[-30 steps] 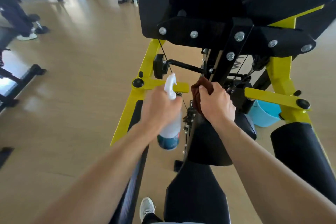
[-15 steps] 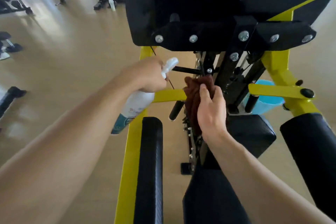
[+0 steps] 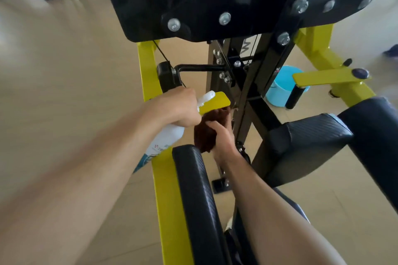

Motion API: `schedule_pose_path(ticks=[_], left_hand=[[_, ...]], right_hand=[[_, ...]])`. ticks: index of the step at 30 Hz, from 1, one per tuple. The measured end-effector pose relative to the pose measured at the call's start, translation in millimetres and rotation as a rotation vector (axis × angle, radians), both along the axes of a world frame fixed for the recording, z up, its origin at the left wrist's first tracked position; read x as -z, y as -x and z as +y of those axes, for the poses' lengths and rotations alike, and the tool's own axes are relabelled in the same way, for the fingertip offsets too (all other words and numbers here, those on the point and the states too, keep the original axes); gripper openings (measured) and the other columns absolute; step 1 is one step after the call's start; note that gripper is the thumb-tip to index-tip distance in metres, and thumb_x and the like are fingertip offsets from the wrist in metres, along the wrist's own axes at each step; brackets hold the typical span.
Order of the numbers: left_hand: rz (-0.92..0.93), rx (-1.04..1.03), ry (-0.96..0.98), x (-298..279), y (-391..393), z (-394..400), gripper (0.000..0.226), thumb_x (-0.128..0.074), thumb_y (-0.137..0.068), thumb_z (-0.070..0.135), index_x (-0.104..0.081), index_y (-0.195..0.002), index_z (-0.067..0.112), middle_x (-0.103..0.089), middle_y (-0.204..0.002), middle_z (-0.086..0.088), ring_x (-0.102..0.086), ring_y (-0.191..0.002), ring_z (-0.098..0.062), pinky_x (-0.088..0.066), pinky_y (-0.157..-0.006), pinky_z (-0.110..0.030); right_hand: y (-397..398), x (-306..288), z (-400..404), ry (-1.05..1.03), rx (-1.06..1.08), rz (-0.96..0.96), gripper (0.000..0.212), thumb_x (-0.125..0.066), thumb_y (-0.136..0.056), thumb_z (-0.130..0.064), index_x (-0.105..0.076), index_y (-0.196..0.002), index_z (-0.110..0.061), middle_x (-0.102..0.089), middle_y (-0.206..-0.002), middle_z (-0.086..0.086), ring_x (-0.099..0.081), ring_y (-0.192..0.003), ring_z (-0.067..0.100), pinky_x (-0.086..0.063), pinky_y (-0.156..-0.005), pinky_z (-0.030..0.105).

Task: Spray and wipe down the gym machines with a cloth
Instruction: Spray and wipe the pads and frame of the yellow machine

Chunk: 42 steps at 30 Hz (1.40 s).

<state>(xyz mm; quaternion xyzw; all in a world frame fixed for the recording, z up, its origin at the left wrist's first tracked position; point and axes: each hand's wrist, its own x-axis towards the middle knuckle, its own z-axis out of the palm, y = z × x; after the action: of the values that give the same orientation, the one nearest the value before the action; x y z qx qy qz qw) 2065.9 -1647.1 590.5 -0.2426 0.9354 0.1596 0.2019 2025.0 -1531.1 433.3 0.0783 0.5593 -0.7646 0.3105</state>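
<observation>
L to R. Left hand [image 3: 179, 109] is wrapped round the neck of the spray bottle [image 3: 160, 142], fingers curled on the trigger area. The bottle's body slants down-left under the wrist and the white nozzle [image 3: 207, 96] pokes up-right, touching or just over the yellow tab [image 3: 215, 102].

Just right of it and a bit lower, right hand [image 3: 219, 135] grips the brown cloth [image 3: 207, 133], bunched in the fingers. The cloth's top edge is tucked under the tab's underside, and the rest hangs toward the black roller pad [image 3: 193, 189].

Key relation: the tab runs lower-left to upper-right. It starts from the yellow frame rail [image 3: 148, 71] on the left, and its free rounded end points at the black centre post [image 3: 254, 92]. Nozzle sits above it and cloth below, so both hands are at the same piece. Right hand is nearer the underside and free end, left is nearer the root.

Judgement: next wipe likely runs along that axis toward the free end, w/ right hand doing the work. Whether the cloth is pressed flat on the metal, can't tell, as the tab hides the contact.

Further right are the black seat pad [image 3: 305, 135] and a blue bucket [image 3: 280, 88] on the floor behind the frame, well apart from the hands.
</observation>
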Motion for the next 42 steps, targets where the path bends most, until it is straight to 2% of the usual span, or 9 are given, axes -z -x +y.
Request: schedule_pose_path(ticks=[4,9,13,19,25,29,33,38,42], left_hand=[[-0.037,-0.026,-0.026,-2.6,-0.4,-3.7,0.027,-0.063,-0.084,0.019,-0.063,-0.111,0.015,-0.065,-0.092,-0.008,-0.063,-0.079,-0.024,-0.047,-0.063,-0.033],[0.0,-0.045,0.009,4.3,0.8,5.7,0.016,-0.063,-0.087,0.016,-0.061,-0.102,0.011,-0.062,-0.085,-0.009,-0.058,-0.071,-0.023,-0.043,-0.061,-0.031],[0.017,-0.045,0.046,7.5,-0.4,9.4,0.016,-0.063,-0.088,0.014,-0.059,-0.102,0.01,-0.059,-0.083,-0.007,-0.055,-0.069,-0.021,-0.042,-0.059,-0.03],[0.027,-0.039,0.072,2.2,-3.9,16.1,0.016,-0.061,-0.085,0.009,-0.047,-0.079,0.013,-0.051,-0.074,-0.006,-0.046,-0.06,-0.019,-0.032,-0.05,-0.029],[0.029,-0.024,0.054,-2.8,-8.4,16.7,0.025,-0.062,-0.086,0.01,-0.043,-0.075,0.021,-0.056,-0.079,-0.006,-0.051,-0.064,-0.019,-0.035,-0.053,-0.029],[0.04,-0.008,0.065,0.8,-11.0,16.5,0.023,-0.063,-0.087,0.011,-0.044,-0.076,0.019,-0.054,-0.079,-0.005,-0.05,-0.065,-0.018,-0.035,-0.053,-0.028],[0.037,-0.012,0.054,0.6,-13.6,15.2,0.015,-0.064,-0.087,0.009,-0.05,-0.087,0.016,-0.053,-0.077,-0.004,-0.049,-0.064,-0.017,-0.036,-0.052,-0.028],[0.042,-0.014,0.058,1.5,-14.0,16.1,0.015,-0.067,-0.086,0.01,-0.053,-0.093,0.013,-0.053,-0.078,-0.004,-0.05,-0.064,-0.017,-0.038,-0.054,-0.028],[0.036,-0.009,0.062,4.3,-14.0,14.1,0.018,-0.066,-0.085,0.011,-0.056,-0.1,0.009,-0.053,-0.078,-0.005,-0.05,-0.064,-0.017,-0.038,-0.054,-0.029]], right_hand=[[13.0,21.4,-17.2,-0.295,-0.125,0.314,0.07,-0.092,-0.063,-0.033,-0.056,-0.121,-0.045,-0.072,-0.106,0.018,-0.071,-0.094,0.047,-0.06,-0.076,0.065],[26.0,11.8,-24.4,-0.304,0.089,0.459,0.043,-0.086,-0.068,-0.017,-0.064,-0.103,-0.028,-0.073,-0.088,0.006,-0.072,-0.079,0.029,-0.062,-0.068,0.039],[24.5,35.1,-23.7,-0.292,0.01,0.409,0.036,-0.083,-0.075,-0.018,-0.063,-0.1,-0.033,-0.072,-0.082,0.011,-0.07,-0.071,0.038,-0.062,-0.06,0.048],[14.6,47.5,-17.1,-0.411,-0.131,0.38,0.035,-0.079,-0.079,-0.014,-0.065,-0.105,-0.034,-0.07,-0.087,-0.018,-0.065,-0.082,-0.001,-0.054,-0.085,0.034],[16.6,21.1,-13.3,-0.271,0.059,0.42,0.029,-0.083,-0.076,-0.015,-0.063,-0.093,-0.027,-0.071,-0.078,0.017,-0.066,-0.056,0.033,-0.052,-0.045,0.035],[19.0,27.3,-9.9,-0.301,0.07,0.499,0.037,-0.088,-0.078,-0.015,-0.064,-0.101,-0.03,-0.071,-0.087,-0.005,-0.071,-0.078,0.013,-0.06,-0.067,0.026],[17.5,40.2,-12.8,-0.33,-0.067,0.457,0.031,-0.077,-0.081,-0.014,-0.062,-0.097,-0.035,-0.074,-0.077,0.001,-0.074,-0.067,0.031,-0.063,-0.065,0.047],[9.0,53.2,-10.4,-0.382,-0.134,0.412,0.038,-0.078,-0.081,-0.01,-0.062,-0.103,-0.036,-0.071,-0.086,-0.018,-0.064,-0.075,-0.011,-0.047,-0.072,0.022],[5.0,39.7,-13.8,-0.3,-0.046,0.353,0.042,-0.083,-0.081,-0.019,-0.062,-0.116,-0.029,-0.07,-0.101,-0.012,-0.066,-0.094,0.001,-0.049,-0.083,0.025]])
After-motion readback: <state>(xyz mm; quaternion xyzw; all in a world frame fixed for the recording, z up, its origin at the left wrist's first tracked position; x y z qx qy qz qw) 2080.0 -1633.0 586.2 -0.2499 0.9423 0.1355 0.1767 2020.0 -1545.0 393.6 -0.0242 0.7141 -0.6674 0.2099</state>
